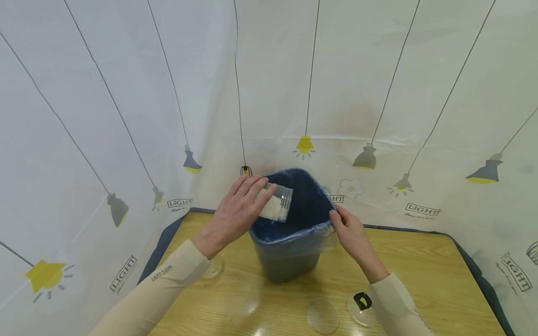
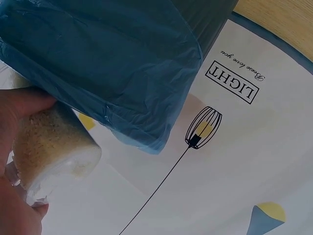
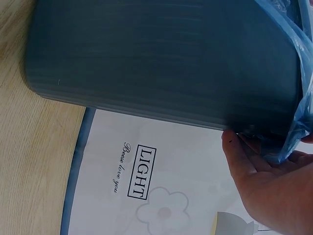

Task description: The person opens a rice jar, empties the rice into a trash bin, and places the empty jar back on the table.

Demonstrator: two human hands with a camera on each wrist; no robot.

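My left hand grips a clear jar with pale, grain-like contents. The jar lies tipped on its side, its threaded mouth over the opening of a dark blue-grey bin. A thin blue plastic liner folds over the bin's rim. At the rim's right corner, my right hand holds the bin's edge and the liner, thumb on the near side. In the right wrist view the fingers of that hand reach under the bin's edge beside the liner.
The bin stands on a wood-grain table. A clear round disc lies in front of it, beside another clear round piece bearing a black-and-green item. A third clear round piece sits under the left forearm. A lamp-printed sheet hangs behind.
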